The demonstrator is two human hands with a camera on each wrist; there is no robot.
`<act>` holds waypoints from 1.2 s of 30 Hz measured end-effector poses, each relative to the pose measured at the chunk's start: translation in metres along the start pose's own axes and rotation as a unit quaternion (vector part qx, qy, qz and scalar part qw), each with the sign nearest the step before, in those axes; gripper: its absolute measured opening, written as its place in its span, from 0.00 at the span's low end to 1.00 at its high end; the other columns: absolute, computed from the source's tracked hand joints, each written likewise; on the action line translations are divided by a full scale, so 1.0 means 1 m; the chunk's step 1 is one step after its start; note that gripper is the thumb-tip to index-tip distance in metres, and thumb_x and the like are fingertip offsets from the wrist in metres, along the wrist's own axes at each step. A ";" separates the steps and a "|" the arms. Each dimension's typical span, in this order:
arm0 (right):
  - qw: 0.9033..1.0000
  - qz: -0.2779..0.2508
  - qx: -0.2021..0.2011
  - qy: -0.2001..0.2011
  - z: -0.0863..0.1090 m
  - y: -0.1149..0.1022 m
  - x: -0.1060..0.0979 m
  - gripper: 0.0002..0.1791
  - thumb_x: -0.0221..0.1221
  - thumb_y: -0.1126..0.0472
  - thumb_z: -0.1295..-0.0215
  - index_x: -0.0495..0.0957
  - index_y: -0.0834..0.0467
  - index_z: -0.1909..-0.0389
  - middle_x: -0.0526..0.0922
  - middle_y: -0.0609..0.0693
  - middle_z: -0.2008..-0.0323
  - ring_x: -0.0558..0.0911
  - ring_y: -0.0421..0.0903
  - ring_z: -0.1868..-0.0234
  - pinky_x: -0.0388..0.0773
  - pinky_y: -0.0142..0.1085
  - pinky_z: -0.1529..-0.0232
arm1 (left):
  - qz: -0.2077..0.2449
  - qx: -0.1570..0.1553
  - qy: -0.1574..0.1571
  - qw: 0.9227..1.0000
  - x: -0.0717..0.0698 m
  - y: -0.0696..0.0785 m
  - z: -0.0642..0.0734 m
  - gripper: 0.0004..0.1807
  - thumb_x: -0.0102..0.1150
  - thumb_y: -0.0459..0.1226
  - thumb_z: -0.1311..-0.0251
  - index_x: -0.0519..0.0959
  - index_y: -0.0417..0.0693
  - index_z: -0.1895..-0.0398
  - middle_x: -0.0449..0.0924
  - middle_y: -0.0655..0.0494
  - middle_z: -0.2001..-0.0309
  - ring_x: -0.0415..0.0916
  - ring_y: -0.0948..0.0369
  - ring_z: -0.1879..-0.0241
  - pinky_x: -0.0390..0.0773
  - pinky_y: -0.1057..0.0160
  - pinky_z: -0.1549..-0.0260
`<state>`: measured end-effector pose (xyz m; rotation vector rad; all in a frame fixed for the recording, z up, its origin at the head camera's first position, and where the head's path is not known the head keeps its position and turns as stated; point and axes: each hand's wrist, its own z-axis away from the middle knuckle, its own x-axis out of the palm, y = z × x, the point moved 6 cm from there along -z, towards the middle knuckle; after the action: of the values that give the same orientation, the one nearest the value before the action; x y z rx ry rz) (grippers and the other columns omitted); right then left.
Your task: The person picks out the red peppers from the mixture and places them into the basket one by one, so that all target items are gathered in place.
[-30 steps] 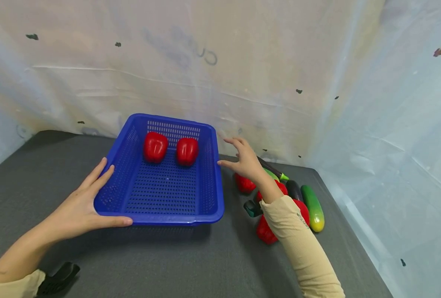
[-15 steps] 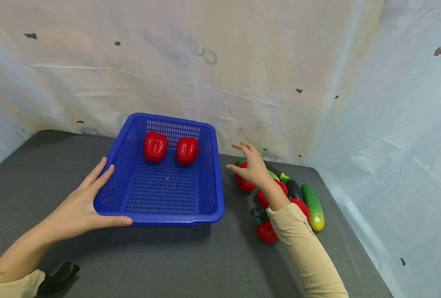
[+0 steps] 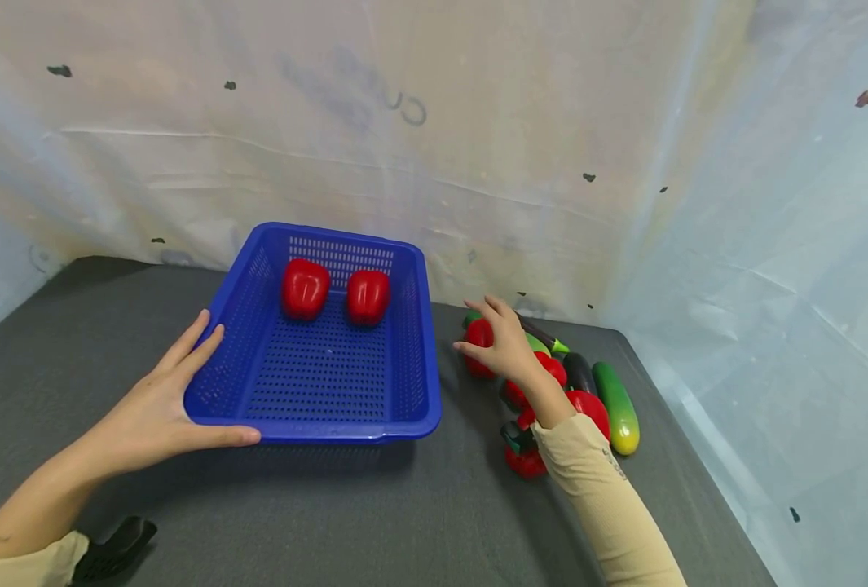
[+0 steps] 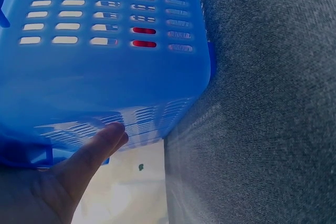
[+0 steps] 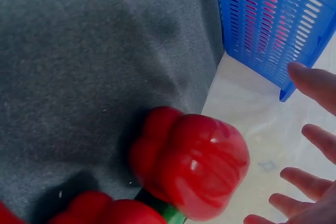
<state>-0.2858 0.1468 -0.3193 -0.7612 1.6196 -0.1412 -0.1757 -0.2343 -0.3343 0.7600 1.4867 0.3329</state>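
Looks partway through filling the blue basket (image 3: 323, 430): shows one red pepper (image 3: 306, 289) and a second red pepper (image 3: 368, 297) inside, side by side toward the far end, with bare floor nearer. Leaves several more to the basket's right, probably awaiting loading.

Just right of the basket, hovers with the right hand (image 3: 505, 346) by the nearest loose pepper (image 5: 194, 161), thumb and fingers spread wide, holding nothing. At the basket's near left corner, steadies it with the left hand (image 3: 158, 408), fingers stretched along the left side, thumb over the near rim.

Farther right of the basket, in a close pile: a thin eggplant (image 3: 539, 333), a rounder dark eggplant (image 3: 579, 375), more red peppers (image 3: 592, 408) and, outermost, a cucumber (image 3: 617, 408). Hard to count exactly, partly hidden by the right forearm. In the way, likely: the basket's raised right wall, plus neighbours crowding the loose pepper.
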 end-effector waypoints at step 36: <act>0.991 0.005 0.119 -0.067 0.002 0.029 0.010 0.44 0.67 0.60 0.46 0.59 0.61 0.29 0.51 0.68 0.28 0.53 0.66 0.28 0.59 0.61 0.34 | 0.004 -0.002 0.002 1.000 0.001 -0.001 0.000 0.69 0.76 0.52 0.61 0.36 0.49 0.23 0.21 0.52 0.23 0.34 0.28 0.30 0.54 0.20 0.51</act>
<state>-0.2959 0.1646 -0.3426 -0.5661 1.4484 -0.2656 -0.1759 -0.2345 -0.3361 0.7628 1.4874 0.3439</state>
